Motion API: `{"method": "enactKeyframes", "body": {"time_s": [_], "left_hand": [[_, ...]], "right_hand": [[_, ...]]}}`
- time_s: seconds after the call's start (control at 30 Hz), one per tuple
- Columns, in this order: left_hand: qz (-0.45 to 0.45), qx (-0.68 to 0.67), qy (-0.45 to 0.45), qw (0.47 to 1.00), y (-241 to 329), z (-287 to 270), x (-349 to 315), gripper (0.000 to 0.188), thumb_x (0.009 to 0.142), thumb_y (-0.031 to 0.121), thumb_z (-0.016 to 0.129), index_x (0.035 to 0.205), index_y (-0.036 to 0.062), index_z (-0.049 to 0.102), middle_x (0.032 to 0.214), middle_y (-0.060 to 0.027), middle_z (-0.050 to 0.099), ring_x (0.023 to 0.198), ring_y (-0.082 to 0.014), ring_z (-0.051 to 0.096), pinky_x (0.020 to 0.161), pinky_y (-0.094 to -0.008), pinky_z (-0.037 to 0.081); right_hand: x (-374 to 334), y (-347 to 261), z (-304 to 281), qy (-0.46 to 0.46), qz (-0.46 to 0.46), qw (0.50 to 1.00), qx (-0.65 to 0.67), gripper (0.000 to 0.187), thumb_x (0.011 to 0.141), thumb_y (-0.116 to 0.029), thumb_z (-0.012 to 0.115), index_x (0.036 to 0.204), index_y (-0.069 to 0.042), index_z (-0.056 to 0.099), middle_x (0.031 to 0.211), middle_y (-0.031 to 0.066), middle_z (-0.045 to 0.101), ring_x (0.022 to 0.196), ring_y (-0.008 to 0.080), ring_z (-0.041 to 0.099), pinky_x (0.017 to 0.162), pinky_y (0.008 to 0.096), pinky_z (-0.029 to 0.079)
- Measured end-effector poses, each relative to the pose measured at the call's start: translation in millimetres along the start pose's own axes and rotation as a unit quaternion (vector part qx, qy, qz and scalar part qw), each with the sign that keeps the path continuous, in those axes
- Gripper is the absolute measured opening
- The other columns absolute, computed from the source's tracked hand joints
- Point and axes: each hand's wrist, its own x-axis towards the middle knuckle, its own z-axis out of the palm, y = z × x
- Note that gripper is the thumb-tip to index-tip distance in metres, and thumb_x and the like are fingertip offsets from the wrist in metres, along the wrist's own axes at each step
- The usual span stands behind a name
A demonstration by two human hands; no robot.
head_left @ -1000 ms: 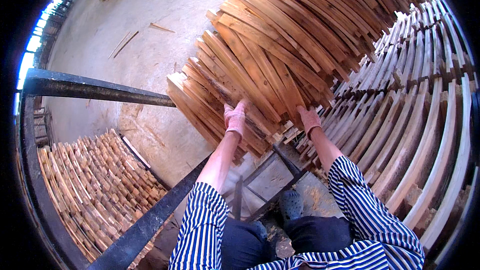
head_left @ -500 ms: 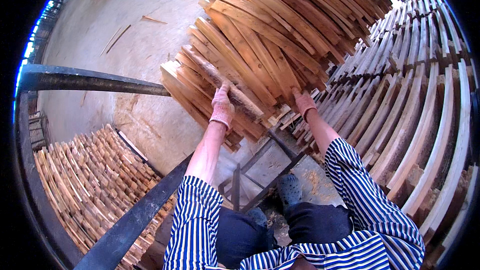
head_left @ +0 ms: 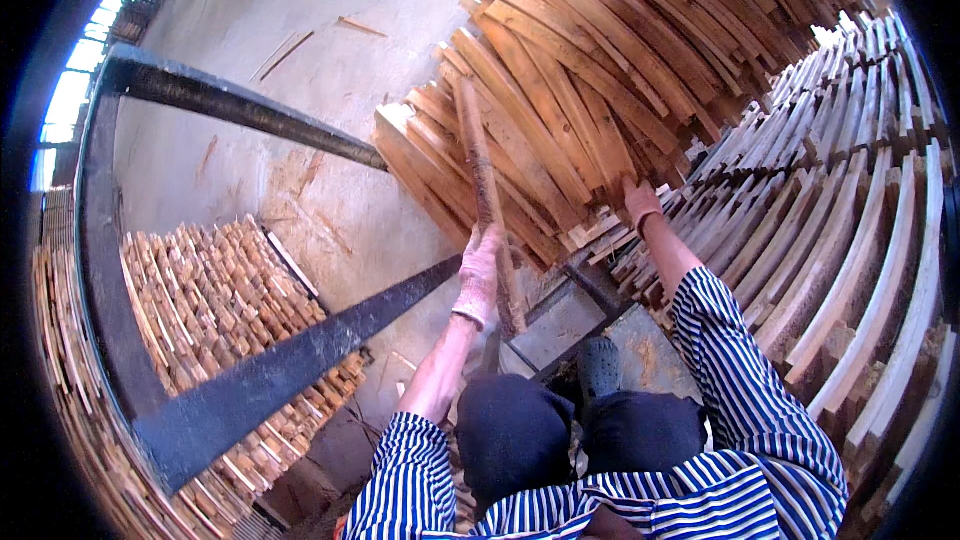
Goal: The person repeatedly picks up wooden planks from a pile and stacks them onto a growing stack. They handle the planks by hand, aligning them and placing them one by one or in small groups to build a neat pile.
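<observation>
Gripping a long, rough brown wooden slat (head_left: 484, 180) near its near end: that's the pink-gloved left hand (head_left: 481, 272)! The rest stretches far over the orange-brown plank stack (head_left: 535, 105); pink-gloved right hand (head_left: 641, 203) touches the stack's near-right edge, grip unclear.

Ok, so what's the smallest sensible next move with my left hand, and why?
Probably draw the bark-edged plank a little further toward you with your left hand. Your hand is already around it, its near end sticks out past the pile, and its far end is over the other boards. Your right hand is at a different board's end.
</observation>
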Motion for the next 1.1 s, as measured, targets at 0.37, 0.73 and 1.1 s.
{"method": "enactKeyframes", "body": {"time_s": [0.37,0.73,1.1], "left_hand": [[0.172,0.547,0.053,0.818,-16,-98,-102,0.076,0.081,0.026,0.074,0.146,0.005,0.043,0.138,-0.0213,0.055,0.122,-0.0373,0.057,0.104,-0.0403,0.046],[-0.15,0.815,0.052,0.557,9,-315,-252,0.078,0.075,0.036,0.077,0.142,0.0104,0.046,0.132,-0.0203,0.055,0.124,-0.0355,0.052,0.108,-0.0405,0.041],[0.117,0.254,-0.034,0.96,-34,29,103,0.097,0.087,0.054,0.068,0.152,-0.0034,0.026,0.144,-0.0198,0.049,0.133,-0.0249,0.045,0.108,-0.0342,0.037]], "right_hand": [[26,25,-14,0.018,0.035,0.999,-0.037,0.082,0.097,-0.064,0.034,0.137,0.007,0.048,0.137,0.0301,0.052,0.129,0.0414,0.05,0.105,0.047,0.043],[12,14,-7,-0.036,-0.081,0.993,-0.083,0.078,0.091,-0.049,0.053,0.15,-0.004,0.033,0.138,0.0298,0.052,0.126,0.0391,0.054,0.105,0.0406,0.043],[4,-21,-15,-0.122,-0.018,0.992,0.019,0.098,0.072,-0.073,0.069,0.135,0.0,0.055,0.124,0.0228,0.065,0.116,0.0339,0.062,0.098,0.038,0.048]]}}
